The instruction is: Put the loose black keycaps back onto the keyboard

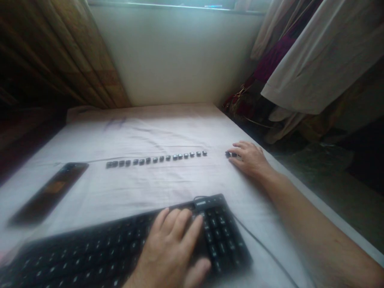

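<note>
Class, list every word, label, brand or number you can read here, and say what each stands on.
"SANGER", blurred, letters uncertain: label near the top edge of the black keyboard.
Key legends on the keyboard: too blurred to read.
Row of loose keycaps: any markings too small.
Purple marks on the sheet: unreadable.

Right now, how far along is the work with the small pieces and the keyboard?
A long row of small dark pieces already looks laid out on the white cloth. In hand: the right hand is at more pieces past a gap; the left hand lies on the keyboard. Possibly left: the gap is unfilled and many keys sit in the keyboard, but blur hides whether any are missing.
</note>
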Tool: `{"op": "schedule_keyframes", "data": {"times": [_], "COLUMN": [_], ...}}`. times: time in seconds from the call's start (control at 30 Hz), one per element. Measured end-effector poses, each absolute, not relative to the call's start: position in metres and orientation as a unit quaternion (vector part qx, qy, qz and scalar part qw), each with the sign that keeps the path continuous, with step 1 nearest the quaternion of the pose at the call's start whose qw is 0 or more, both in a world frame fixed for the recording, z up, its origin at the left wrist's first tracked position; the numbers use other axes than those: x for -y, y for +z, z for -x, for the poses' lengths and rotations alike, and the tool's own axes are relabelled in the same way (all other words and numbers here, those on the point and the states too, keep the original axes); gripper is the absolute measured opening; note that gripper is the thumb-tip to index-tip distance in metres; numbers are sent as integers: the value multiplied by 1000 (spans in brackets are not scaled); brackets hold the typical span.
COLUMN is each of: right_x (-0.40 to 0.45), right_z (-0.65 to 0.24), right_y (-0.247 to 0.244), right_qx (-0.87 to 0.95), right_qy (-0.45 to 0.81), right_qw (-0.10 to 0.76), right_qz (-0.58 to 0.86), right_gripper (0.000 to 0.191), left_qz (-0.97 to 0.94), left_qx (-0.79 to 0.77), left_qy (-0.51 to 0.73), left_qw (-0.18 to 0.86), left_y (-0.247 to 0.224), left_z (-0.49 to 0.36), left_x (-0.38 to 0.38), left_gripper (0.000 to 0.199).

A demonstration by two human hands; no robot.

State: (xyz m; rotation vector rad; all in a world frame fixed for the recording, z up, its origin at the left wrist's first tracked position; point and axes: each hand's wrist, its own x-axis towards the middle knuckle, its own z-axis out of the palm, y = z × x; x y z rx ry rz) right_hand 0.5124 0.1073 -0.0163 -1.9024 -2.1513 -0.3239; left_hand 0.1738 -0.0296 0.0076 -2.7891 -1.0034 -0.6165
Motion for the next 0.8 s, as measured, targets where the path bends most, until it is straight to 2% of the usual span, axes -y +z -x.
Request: {"op": "schedule_keyframes", "data": {"times": [0.37, 0.8], "right_x": [-105, -102], "right_z": [-505, -498], "right_y": [-11, -11], "right_qx": [762, 765], "right_qy": [-137, -107], "right_qw": [124, 136], "right_qz": [621, 620], "right_gripper": [22, 16], "left_qz": [898, 915], "left_qx": [363, 335], "left_qy": [-247, -220], "left_qw": [21, 47], "left_y": [-5, -2], "left_z": [-178, -174], "left_x": [33, 31], "left_gripper": [55, 53]}}
